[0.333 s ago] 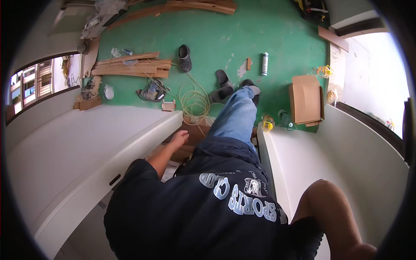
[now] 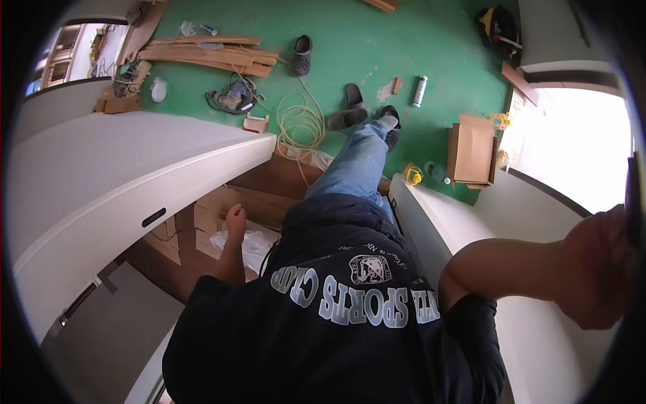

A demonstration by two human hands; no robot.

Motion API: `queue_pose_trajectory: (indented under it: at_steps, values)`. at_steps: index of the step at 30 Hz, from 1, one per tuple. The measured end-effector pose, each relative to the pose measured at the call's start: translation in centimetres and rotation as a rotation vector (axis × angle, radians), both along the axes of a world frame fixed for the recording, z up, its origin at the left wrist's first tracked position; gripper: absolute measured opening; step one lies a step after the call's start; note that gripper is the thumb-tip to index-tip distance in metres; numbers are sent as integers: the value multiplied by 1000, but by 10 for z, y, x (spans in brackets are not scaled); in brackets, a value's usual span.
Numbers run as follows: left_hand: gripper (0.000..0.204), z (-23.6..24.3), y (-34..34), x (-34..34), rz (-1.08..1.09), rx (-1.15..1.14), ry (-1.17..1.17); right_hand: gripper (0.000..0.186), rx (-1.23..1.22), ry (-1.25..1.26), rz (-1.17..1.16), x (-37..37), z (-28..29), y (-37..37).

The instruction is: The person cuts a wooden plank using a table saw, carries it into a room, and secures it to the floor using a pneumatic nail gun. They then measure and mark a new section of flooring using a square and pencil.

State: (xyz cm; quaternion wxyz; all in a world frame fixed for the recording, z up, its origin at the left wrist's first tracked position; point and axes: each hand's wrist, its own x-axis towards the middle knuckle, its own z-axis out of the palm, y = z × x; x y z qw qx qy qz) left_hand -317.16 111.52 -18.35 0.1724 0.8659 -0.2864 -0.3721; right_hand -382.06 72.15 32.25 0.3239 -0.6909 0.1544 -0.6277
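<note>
My left hand (image 2: 235,222) hangs low beside my body, its fingers loosely curled with nothing visible in them. Below and around it are brown boards or cardboard (image 2: 259,202) and crumpled white plastic (image 2: 247,249), which it appears to hang above. To its left stands a long white panel (image 2: 195,168) with a dark slot in its edge. My right hand (image 2: 595,269) is raised at the right rim of the view, close to the camera and large. Its fingers are hidden at the dark edge, so whatever they touch cannot be made out.
Green floor (image 2: 363,40) ahead holds wooden strips (image 2: 208,54), a power tool (image 2: 232,94), a coiled hose (image 2: 299,121), loose dark shoes (image 2: 303,57), a sealant tube (image 2: 420,91) and a cardboard box (image 2: 472,151). A white ledge (image 2: 431,209) with a yellow-topped bottle (image 2: 412,175) nearby lies right.
My right arm has swung up from the lower right corner to the right rim. My left hand has drawn back toward my body, and the view has shifted.
</note>
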Motion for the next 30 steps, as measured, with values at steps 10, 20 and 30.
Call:
queue_pose_trajectory:
  at_steps: [10, 20, 30]
  values:
    - [28, 83, 13, 31, 54, -222, -169, 35, 756, 976, -798, 76, -185, 4]
    - [25, 120, -125, 54, -551, -403, -242, 37, 994, 1935, -783, 39, -259, 196]
    - [33, 115, -142, 107, -721, -306, -318, 21, 920, 2056, -892, 35, -254, 221]
